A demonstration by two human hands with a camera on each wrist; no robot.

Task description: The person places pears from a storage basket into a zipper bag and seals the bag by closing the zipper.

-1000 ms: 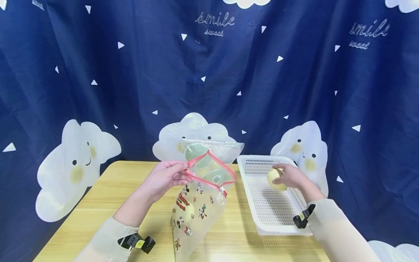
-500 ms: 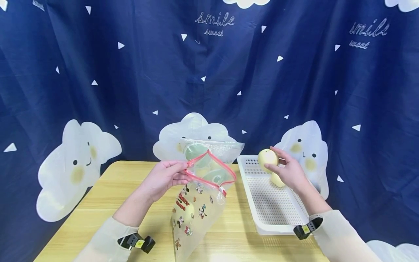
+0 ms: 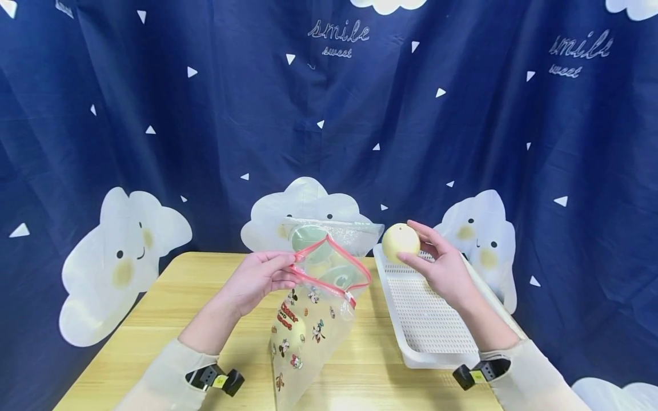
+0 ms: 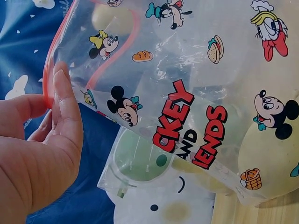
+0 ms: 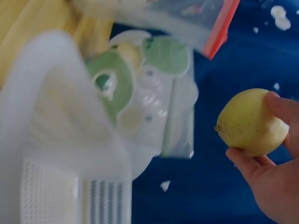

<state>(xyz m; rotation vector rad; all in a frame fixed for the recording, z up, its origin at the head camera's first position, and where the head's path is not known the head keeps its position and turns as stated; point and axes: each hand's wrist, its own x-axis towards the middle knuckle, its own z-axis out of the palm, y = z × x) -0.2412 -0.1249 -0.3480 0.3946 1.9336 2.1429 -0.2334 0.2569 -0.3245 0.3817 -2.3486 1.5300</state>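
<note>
My left hand (image 3: 267, 278) pinches the red-edged rim of a clear zip bag (image 3: 313, 328) printed with cartoon characters. The bag's mouth gapes open, and a pale yellow pear (image 3: 296, 334) shows through its lower part. In the left wrist view, thumb and fingers hold the red zip edge of the bag (image 4: 177, 60). My right hand (image 3: 444, 265) grips another pear (image 3: 401, 244) between thumb and fingers, above the far left corner of a white basket (image 3: 406, 351). The right wrist view shows this pear (image 5: 252, 122) speckled, with a small stem nub.
A second clear bag (image 3: 360, 235) with green printed shapes stands upright behind the cartoon bag. Everything rests on a wooden table (image 3: 205, 285). A dark blue curtain (image 3: 216, 142) with clouds hangs behind it. My right hand and forearm hide part of the basket.
My right hand has lifted the pear out of the basket and carried it left towards the bag. Another pear, visible in the basket half a second ago, is now hidden. The left hand stays put.
</note>
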